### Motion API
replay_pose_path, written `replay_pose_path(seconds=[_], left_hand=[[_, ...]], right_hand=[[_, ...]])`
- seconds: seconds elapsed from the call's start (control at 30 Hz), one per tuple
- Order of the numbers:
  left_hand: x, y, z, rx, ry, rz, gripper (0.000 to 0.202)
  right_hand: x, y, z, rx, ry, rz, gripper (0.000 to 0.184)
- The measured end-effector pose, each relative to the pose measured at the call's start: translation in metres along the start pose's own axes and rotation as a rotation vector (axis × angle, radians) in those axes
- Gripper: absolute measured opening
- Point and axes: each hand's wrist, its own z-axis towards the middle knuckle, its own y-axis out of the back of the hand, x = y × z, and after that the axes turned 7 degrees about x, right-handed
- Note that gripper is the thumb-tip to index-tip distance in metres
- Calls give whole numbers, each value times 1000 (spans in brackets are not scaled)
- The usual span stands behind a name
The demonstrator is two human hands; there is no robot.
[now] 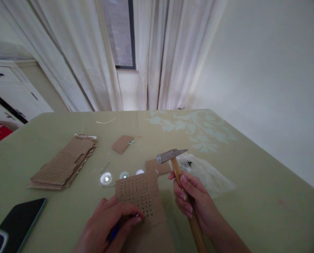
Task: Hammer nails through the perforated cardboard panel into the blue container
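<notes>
The punched cardboard piece [139,191] lies on the table [254,182] directly before the person, its long axis running away from the body and leaning slightly left at the far end. Rows of small holes fill its farther part; the nearer part is plain.

The left hand [108,221] rests over the card's left side, thumb and forefinger pinched together at the near edge of the holes. It grasps a blue item [114,233], partly hidden by the fingers; its full shape cannot be told. This hand is the nearer of the 2 to the holes.

The right hand [195,196] is off the card's right side, clenched around the wooden handle of a hammer [176,168]. The handle slants up and leftward, and the head sits beyond and to the right of the left fingertips, well apart from them. Its blunt face points left, towards the card's side; the thin end points right.

Just beyond the card are a plain cardboard scrap [157,166] and 3 bright round spots, perhaps reflections. A clear plastic bag [215,177] lies behind the right hand. Farther off is a small cardboard square [122,144]. To the left are a stack of punched cardboard [63,161] and a dark phone-like slab [17,223]. Curtains [78,52] hang past the table.
</notes>
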Motion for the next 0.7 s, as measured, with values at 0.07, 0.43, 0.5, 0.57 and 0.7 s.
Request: replay_pose_path(seconds=[0.07, 0.43, 0.5, 0.57, 0.7], left_hand=[[0, 0, 0, 5, -3, 4, 28], [-8, -1, 2, -14, -28, -3, 27], [-9, -2, 2, -12, -23, -4, 29], [-11, -4, 1, -4, -32, 5, 29], [-13, -8, -3, -1, -33, -1, 27]], right_hand=[[-1, 0, 0, -8, -3, -3, 33], [-1, -1, 1, 2, -9, -19, 34], [-1, -2, 1, 2, -9, -24, 34], [-2, -2, 1, 4, -8, -30, 34], [-2, -1, 0, 15, -3, -93, 34]])
